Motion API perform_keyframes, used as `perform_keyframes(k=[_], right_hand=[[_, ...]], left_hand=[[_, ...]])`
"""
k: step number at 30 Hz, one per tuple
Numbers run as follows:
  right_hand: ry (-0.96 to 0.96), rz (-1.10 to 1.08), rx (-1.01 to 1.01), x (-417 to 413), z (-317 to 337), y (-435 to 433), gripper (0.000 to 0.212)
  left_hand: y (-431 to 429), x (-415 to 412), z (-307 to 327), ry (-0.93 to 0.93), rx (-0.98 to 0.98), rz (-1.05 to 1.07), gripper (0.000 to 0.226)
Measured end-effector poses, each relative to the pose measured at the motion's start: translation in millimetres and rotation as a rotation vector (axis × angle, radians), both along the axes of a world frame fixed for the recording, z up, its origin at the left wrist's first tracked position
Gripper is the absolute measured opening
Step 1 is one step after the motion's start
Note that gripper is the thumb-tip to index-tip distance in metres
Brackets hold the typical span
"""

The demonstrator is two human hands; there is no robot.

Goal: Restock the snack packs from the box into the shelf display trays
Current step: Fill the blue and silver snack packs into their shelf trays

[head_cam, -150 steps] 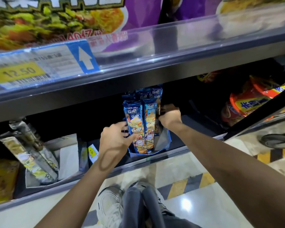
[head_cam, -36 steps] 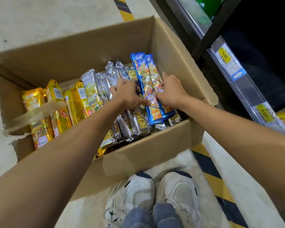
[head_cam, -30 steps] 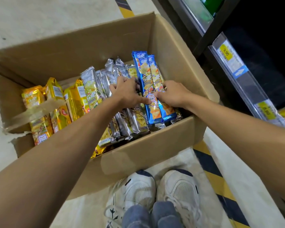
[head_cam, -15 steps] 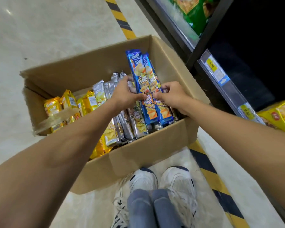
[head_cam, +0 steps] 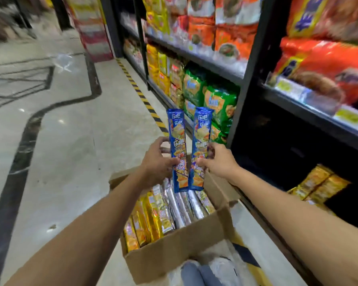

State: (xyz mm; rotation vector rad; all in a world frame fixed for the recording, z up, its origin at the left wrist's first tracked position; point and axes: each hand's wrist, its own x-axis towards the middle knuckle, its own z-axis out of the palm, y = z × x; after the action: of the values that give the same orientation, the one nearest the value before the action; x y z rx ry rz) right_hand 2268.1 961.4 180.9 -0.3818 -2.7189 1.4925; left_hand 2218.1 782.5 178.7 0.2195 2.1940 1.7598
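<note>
Two long blue snack packs stand upright in the air above the cardboard box (head_cam: 174,250). My left hand (head_cam: 156,162) grips the left blue pack (head_cam: 177,141) at its lower half. My right hand (head_cam: 219,161) grips the right blue pack (head_cam: 202,137) the same way. The two packs are side by side, nearly touching at the bottom. Inside the box lie rows of silver packs (head_cam: 184,205) and yellow packs (head_cam: 145,221). The shelf unit (head_cam: 244,93) rises on the right.
Green bags (head_cam: 217,104), orange bags (head_cam: 327,65) and yellow bags (head_cam: 161,65) fill the shelves. Gold packs (head_cam: 318,184) lie on the low shelf at right. A yellow-black floor stripe (head_cam: 145,100) runs along the shelf base. My shoes and trouser legs (head_cam: 203,273) stand behind the box.
Both hands have lifted the two blue packs out of the box and split them, one per hand. The view has swung up from the box toward the aisle and shelves.
</note>
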Motion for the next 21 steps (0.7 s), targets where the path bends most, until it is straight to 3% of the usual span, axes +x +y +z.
perform_keyframes(k=[2, 8, 21], right_hand=[[0.038, 0.004, 0.069, 26, 33, -3, 0.021], [0.101, -0.126, 0.19, 132, 83, 11, 0.028], [0.039, -0.582, 0.267, 364, 124, 96, 0.039]], left_hand=[[-2, 22, 29, 0.029, 0.01, -0.019, 0.051], [23, 104, 77, 0.139, -0.069, -0.15, 0.061], [158, 256, 106, 0.144, 0.062, -0.592, 0.056]])
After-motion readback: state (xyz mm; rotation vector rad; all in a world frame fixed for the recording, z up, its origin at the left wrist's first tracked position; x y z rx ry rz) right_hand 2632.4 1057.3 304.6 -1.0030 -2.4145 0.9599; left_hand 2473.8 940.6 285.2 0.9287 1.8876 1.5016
